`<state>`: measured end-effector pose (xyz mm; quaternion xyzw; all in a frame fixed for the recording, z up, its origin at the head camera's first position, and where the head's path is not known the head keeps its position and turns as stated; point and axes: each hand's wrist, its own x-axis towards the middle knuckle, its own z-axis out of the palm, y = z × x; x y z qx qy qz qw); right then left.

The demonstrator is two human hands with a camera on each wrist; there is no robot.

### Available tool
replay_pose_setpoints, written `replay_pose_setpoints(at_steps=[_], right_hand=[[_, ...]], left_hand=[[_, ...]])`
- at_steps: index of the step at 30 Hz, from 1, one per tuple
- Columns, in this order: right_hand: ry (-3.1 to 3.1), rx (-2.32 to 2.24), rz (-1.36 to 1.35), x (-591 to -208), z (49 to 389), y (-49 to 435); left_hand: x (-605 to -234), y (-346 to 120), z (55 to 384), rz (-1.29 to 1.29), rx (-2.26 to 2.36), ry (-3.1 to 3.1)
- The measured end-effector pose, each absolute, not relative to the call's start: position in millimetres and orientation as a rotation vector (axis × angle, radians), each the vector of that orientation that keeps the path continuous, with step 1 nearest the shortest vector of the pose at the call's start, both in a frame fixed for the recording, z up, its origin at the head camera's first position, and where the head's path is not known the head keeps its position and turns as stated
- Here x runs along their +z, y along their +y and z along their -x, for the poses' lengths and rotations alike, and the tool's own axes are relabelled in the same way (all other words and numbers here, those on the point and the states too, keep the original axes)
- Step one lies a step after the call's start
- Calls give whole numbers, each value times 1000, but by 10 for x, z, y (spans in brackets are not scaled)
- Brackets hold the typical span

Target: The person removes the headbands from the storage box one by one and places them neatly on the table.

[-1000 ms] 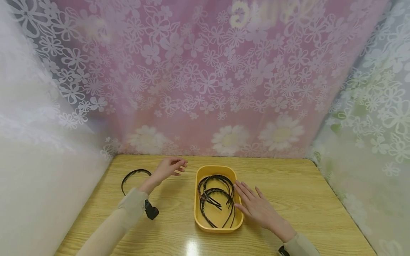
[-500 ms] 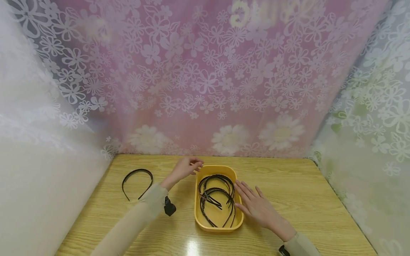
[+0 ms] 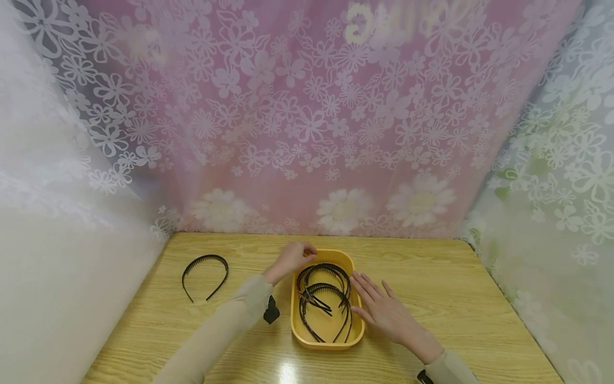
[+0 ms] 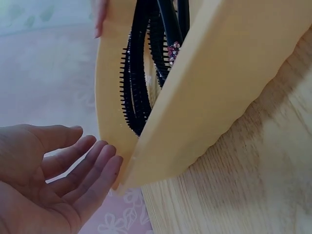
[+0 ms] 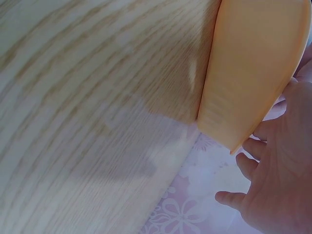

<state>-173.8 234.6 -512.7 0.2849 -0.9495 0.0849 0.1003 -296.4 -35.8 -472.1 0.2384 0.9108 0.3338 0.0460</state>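
A yellow plastic bin (image 3: 328,345) holds several black toothed headbands (image 3: 307,314), overlapping each other. In the left wrist view, one headband (image 4: 139,92) shows its comb teeth, and pinkish gems (image 4: 173,51) sparkle on another. My left hand (image 3: 291,258) is at the bin's far left corner, fingers loosely bent and holding nothing; its fingertips are at or very near the rim. Along the bin's right side lies my right hand (image 3: 386,313), fingers extended against the rim. The right wrist view shows this hand (image 5: 285,161) beside the bin's outer wall (image 5: 253,68).
One black headband (image 3: 205,257) lies alone on the left part of the wooden table (image 3: 431,282). A pink floral curtain (image 3: 312,122) hangs behind the table's far edge, with pale sheets on both sides.
My left hand has moved right, from between the lone headband and the bin to the bin's far left corner. The right hand and the headbands have stayed in place.
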Motion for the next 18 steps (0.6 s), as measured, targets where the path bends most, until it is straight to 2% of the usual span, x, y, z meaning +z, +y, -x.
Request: replay_pose_setpoints(at_steps=[18], right_hand=[[-2739, 243, -852, -5238, 1769, 2386]], left_hand=[[-4794, -214, 2966, -799, 607, 2875]])
